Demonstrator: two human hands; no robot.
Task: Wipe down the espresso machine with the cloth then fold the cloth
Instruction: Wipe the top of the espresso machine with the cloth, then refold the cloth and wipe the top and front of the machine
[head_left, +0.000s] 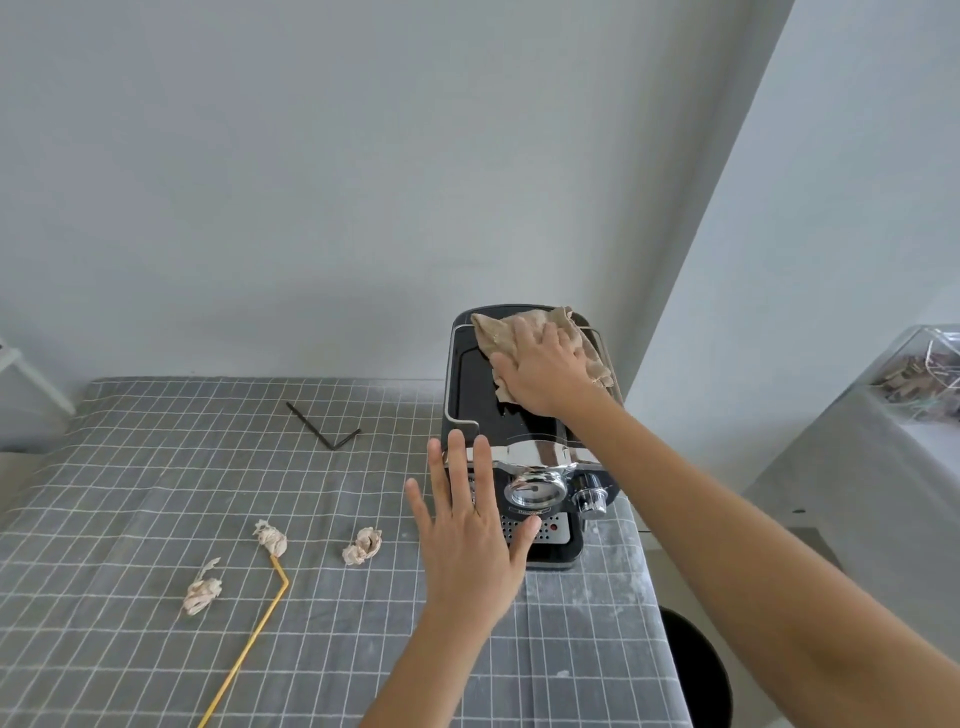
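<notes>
A black and chrome espresso machine (478, 384) stands at the right side of the table, close to the back wall. A beige cloth (493, 332) lies crumpled on the machine's flat top. My right hand (545, 369) presses flat on the cloth, fingers spread toward the back. In front of the machine's left front corner, my left hand (470, 530) is held open with its fingers apart, and it holds nothing. Whether it touches the machine I cannot tell.
The table wears a grey grid-patterned cloth (130, 493). On it lie three crumpled paper wads (362, 546), a bent yellow straw (249, 644) and a bent black straw (322, 428). A black stool (701, 670) stands at the table's right edge. A clear box (930, 374) sits far right.
</notes>
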